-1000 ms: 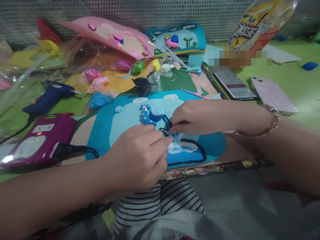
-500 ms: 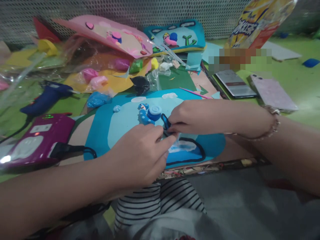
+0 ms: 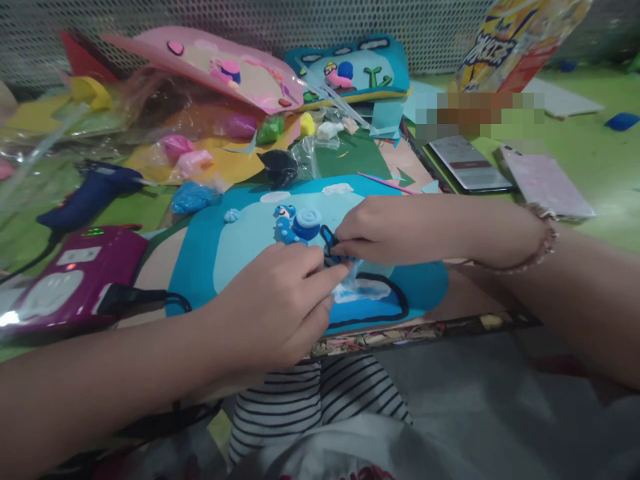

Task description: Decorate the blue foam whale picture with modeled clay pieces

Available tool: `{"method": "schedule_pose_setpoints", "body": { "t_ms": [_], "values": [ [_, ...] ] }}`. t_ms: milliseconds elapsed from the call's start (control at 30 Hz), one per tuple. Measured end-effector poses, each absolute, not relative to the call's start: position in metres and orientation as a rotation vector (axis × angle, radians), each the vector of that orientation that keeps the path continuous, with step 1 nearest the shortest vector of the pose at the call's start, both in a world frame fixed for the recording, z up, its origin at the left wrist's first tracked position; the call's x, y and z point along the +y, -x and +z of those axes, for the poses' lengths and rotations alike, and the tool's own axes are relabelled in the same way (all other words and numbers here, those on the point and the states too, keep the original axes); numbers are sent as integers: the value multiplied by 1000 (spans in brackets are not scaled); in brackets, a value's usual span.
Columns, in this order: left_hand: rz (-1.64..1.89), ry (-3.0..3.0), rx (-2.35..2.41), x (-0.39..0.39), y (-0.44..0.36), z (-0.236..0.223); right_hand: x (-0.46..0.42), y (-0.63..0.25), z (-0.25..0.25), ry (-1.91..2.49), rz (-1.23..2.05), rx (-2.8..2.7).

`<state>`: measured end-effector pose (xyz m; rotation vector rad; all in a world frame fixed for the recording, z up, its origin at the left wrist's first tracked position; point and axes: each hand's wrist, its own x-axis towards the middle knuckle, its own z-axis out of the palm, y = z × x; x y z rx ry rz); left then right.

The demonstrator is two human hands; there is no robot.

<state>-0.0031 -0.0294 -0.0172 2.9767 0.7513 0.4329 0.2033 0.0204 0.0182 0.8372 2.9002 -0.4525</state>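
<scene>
Over the last second the left hand [image 3: 280, 303] has brought its forefinger in closer to the fingertips of the right hand [image 3: 377, 229], and a second black-edged loop, visible a second ago, has gone from sight under the fingers. The work therefore seems to be at a fine stage of settling one small part, with both hands meeting at one spot on the blue sheet [image 3: 187, 273]. The black-edged blue piece [image 3: 327, 235] lies at the right fingertips, its free loop pointing to eleven o'clock from them, its lower end beneath them. The right thumb and fingers are drawn together there; the left forefinger reaches in from about seven o'clock. With the contact hidden and slightly blurred, I cannot tell whether either hand is clamped on the piece or only pressing it. From that meeting point, the blue snail [image 3: 307, 225] sits near at ten o'clock, and the black-outlined blue shape [image 3: 367, 311] lies near at five o'clock.
</scene>
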Motion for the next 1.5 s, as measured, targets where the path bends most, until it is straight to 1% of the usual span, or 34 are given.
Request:
{"method": "schedule_pose_setpoints", "body": {
  "t_ms": [233,433,633,767,933,1200,1400,1500],
  "values": [
    [410,-3017,762,-30,2,-19,20,-204,14,-887,-381,2895],
    [295,-3125,769,-31,0,-17,18,-206,12,-851,-317,2916],
    [286,-3131,767,-31,1,-16,20,-202,16,-908,-218,2917],
    [351,-3132,743,-31,1,-18,24,-202,17,-947,-135,2924],
    [397,-3105,791,-31,1,-21,25,-202,19,-982,-129,2913],
    [207,-2986,914,-31,0,-19,25,-202,20,-981,-147,2891],
    [190,-2946,940,-29,0,-21,24,-202,21,-958,-109,2894],
    [252,-2913,952,-30,2,-21,24,-201,23,-1024,-105,2886]
  ]
}}
